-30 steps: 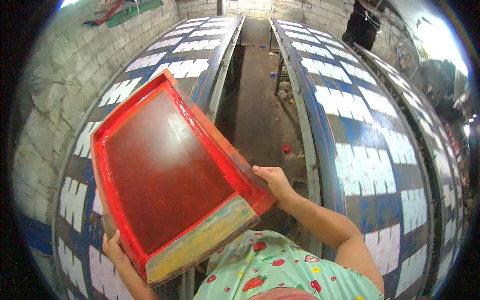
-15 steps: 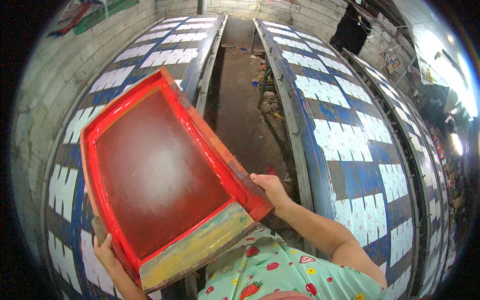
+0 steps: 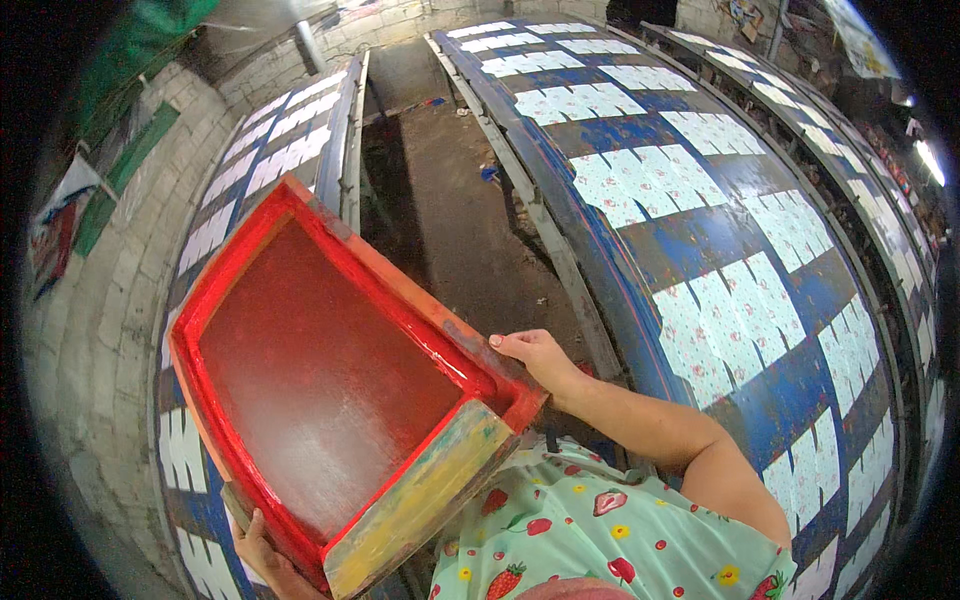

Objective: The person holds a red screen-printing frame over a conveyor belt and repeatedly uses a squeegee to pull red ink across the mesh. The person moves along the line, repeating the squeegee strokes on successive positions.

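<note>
A screen printing frame [image 3: 330, 370] is held up in front of me, tilted, with wet red ink smeared along its inner edges and a dark mesh in the middle. A board stained yellow and grey crosses its near end. Around its right edge, close to the near corner, my right hand [image 3: 545, 362] is closed, thumb on top. At the lower left edge my left hand [image 3: 262, 548] grips the frame's side; part of those fingers is hidden under it.
Long blue tables run away on both sides; on the right table [image 3: 640, 240] lie rows of white printed pieces with slits. A dark floor aisle [image 3: 450, 220] separates them. More tables stand farther right, and a block wall [image 3: 110, 300] rises at the left.
The view has swung to the right, so the tables sit farther left in it. Both hands keep hold of the screen printing frame, which has turned slightly.
</note>
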Demonstrator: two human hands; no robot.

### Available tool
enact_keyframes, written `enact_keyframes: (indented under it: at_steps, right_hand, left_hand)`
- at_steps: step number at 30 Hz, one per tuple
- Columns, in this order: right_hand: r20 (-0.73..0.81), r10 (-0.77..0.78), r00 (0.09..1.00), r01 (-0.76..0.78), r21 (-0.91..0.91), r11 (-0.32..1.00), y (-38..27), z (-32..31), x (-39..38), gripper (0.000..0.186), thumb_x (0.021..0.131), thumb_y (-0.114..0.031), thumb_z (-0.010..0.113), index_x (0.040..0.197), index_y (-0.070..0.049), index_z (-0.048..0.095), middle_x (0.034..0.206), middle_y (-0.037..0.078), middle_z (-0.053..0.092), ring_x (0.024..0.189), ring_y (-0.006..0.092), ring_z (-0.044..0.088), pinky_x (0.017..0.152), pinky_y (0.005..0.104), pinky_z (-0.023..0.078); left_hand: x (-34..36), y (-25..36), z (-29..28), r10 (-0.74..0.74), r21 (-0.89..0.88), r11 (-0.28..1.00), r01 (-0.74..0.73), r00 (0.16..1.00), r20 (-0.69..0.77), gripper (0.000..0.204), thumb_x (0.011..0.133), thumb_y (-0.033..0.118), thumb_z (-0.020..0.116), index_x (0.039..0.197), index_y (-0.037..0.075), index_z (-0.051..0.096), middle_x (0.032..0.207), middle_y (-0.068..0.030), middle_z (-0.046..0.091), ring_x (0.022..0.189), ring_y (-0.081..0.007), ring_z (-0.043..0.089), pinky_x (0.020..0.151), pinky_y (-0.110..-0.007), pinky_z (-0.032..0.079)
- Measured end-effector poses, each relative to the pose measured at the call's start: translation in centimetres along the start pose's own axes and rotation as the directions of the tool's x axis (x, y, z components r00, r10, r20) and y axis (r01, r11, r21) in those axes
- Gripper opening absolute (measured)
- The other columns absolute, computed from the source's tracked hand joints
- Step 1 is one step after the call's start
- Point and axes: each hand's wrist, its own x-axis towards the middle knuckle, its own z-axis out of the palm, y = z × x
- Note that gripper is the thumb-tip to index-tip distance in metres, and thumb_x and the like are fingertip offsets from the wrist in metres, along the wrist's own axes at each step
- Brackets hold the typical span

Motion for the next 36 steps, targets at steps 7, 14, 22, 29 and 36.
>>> enact_keyframes:
  at_steps: [7,14,22,29,36]
  right_hand:
    - [-0.018,0.027,0.999,-0.028,-0.022,0.999,-6.5,-0.3,12.6,0.045,0.105,-0.042,0.079,0.104,0.003,0.084,0.095,0.009,0.081,0.080,0.0168,0.073,0.077,0.0355,0.058]
    - [0.088,0.012,0.996,-0.002,-0.110,0.994,-11.0,2.5,30.1,0.042,0.105,-0.041,0.080,0.106,0.001,0.085,0.096,0.007,0.081,0.079,0.0133,0.071,0.074,0.0339,0.057]
    - [0.059,0.070,0.996,-0.053,-0.247,0.968,-19.7,5.7,49.6,0.037,0.107,-0.039,0.079,0.104,-0.003,0.084,0.098,0.005,0.081,0.080,0.0122,0.072,0.075,0.0318,0.057]
    - [0.052,0.074,0.996,-0.072,-0.051,0.996,-27.2,1.8,64.4,0.039,0.107,-0.038,0.078,0.101,0.001,0.084,0.094,0.008,0.082,0.078,0.0158,0.074,0.073,0.0359,0.060]
    - [0.134,0.026,0.991,-0.035,0.066,0.997,-35.3,-5.1,81.7,0.038,0.110,-0.035,0.074,0.111,0.002,0.081,0.099,0.010,0.083,0.080,0.0170,0.077,0.077,0.0354,0.062]
  left_hand:
    - [5.8,4.0,14.2,-0.114,-0.023,0.993,0.114,0.993,0.012,0.044,0.095,-0.004,0.075,0.139,-0.006,0.069,0.124,-0.0167,0.078,0.103,-0.0302,0.078,0.097,-0.044,0.062]
    - [13.9,4.2,27.4,-0.143,-0.087,0.986,0.142,0.990,0.003,0.048,0.095,-0.003,0.076,0.142,-0.005,0.067,0.124,-0.0171,0.077,0.101,-0.0315,0.077,0.095,-0.044,0.062]
    - [23.5,9.4,43.7,-0.151,-0.206,0.969,0.137,0.987,-0.052,0.053,0.094,-0.001,0.077,0.146,-0.004,0.065,0.124,-0.0175,0.077,0.098,-0.0331,0.077,0.093,-0.045,0.062]
    - [41.2,4.6,51.9,-0.239,-0.001,0.969,0.245,0.944,-0.229,0.045,0.095,-0.004,0.075,0.140,-0.005,0.069,0.125,-0.0173,0.078,0.105,-0.0315,0.078,0.098,-0.044,0.062]
    - [55.4,1.6,65.6,-0.082,0.075,0.993,0.091,0.991,-0.110,0.053,0.095,-0.002,0.075,0.147,-0.005,0.066,0.135,-0.0172,0.075,0.118,-0.0338,0.075,0.110,-0.047,0.055]
